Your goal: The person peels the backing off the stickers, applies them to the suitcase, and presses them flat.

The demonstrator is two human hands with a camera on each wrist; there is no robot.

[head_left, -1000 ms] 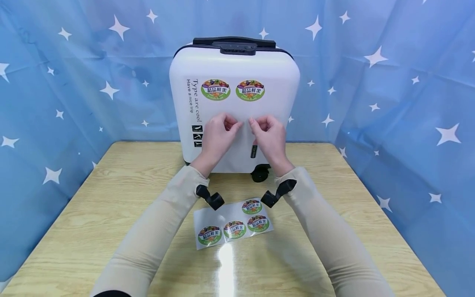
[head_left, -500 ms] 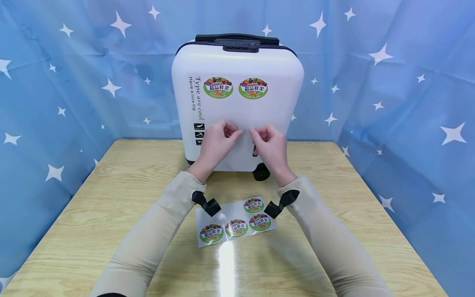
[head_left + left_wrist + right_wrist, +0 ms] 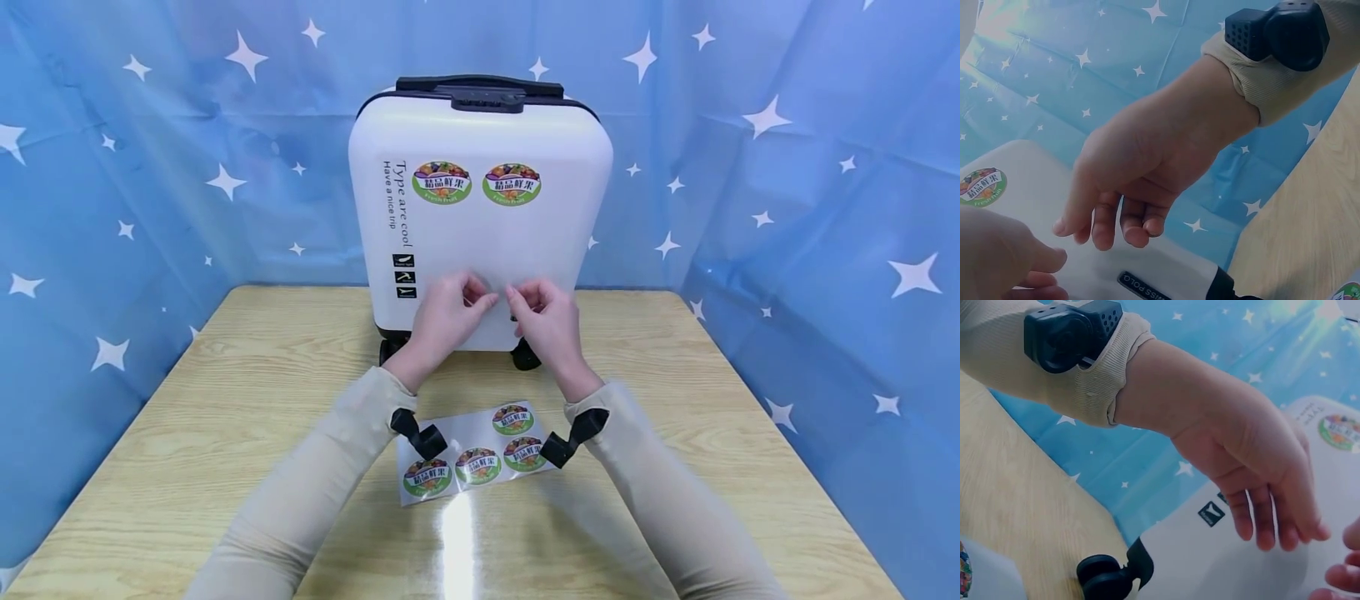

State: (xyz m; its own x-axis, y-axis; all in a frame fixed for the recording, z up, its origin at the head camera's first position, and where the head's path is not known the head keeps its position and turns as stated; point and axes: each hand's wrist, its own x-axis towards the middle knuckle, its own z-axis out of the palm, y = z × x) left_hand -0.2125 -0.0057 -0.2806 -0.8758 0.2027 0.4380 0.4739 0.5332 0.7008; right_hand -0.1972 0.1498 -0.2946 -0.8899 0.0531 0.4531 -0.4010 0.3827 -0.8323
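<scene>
A white suitcase [image 3: 480, 242] with a black top handle stands upright on the table. Two oval fruit stickers, a left one [image 3: 442, 183] and a right one [image 3: 512, 184], lie side by side on its upper front. My left hand [image 3: 448, 310] and right hand [image 3: 546, 318] are in front of the lower case, thumbs facing each other with a small gap. Their fingers are loosely bent, and nothing shows between them in either wrist view. The right hand [image 3: 1141, 156] is near a black label [image 3: 1141, 286]; the left hand [image 3: 1241, 444] is near the printed icons [image 3: 1211, 514].
On the wooden table [image 3: 225, 400] a sticker sheet [image 3: 465, 429] with several oval fruit stickers lies below my wrists, partly covered by the wrist cameras. Black wheels, including the right one [image 3: 526, 356], support the case. A blue starry curtain [image 3: 165, 167] surrounds the table.
Both hands have moved down along the front of the suitcase, keeping much the same finger shape. The two stickers on the case and the sheet stay where they were.
</scene>
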